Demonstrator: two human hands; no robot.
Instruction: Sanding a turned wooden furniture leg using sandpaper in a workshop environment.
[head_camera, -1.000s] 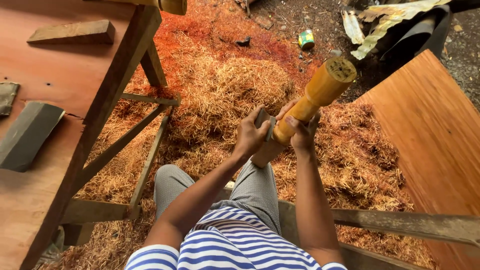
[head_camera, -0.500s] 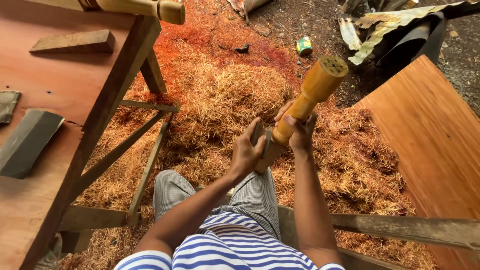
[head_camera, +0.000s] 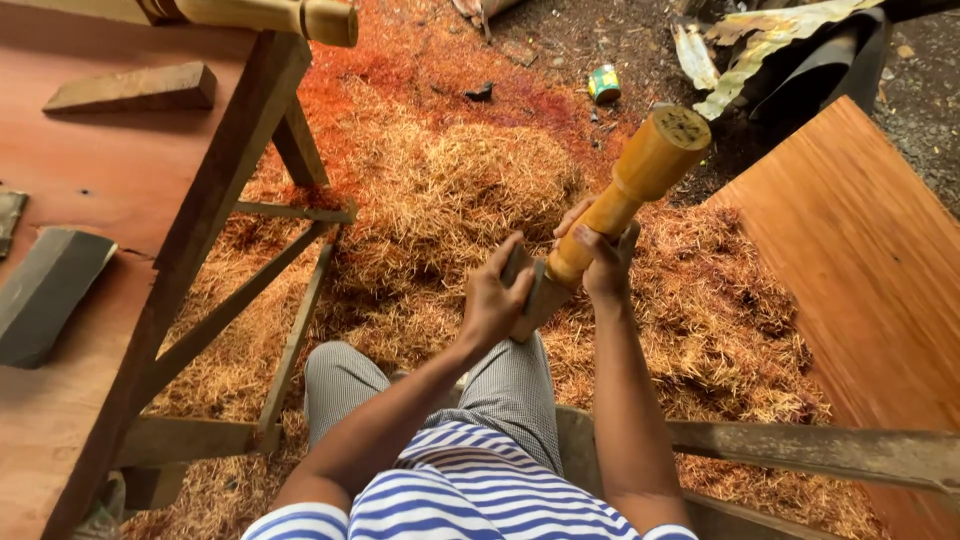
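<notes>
A turned yellow wooden leg (head_camera: 640, 180) points up and away from me, its thick round end toward the top right. My right hand (head_camera: 603, 262) grips its narrow shaft from the right. My left hand (head_camera: 492, 298) presses a small folded piece, seemingly sandpaper (head_camera: 520, 262), against the lower squared part of the leg (head_camera: 535, 305). The leg's bottom rests over my grey-trousered knee (head_camera: 510, 385). Both hands are close together, just above a floor thick with wood shavings.
A reddish workbench (head_camera: 120, 200) with wooden braces fills the left; wood blocks (head_camera: 130, 90) and a dark stone-like block (head_camera: 50, 295) lie on it. Another turned leg (head_camera: 270, 15) lies at its far edge. An orange board (head_camera: 860, 270) leans at right. Shavings (head_camera: 440, 190) cover the ground.
My left hand has slid a little up along the lower part of the leg, and the leg itself has stayed at nearly the same tilt. The view has shifted slightly.
</notes>
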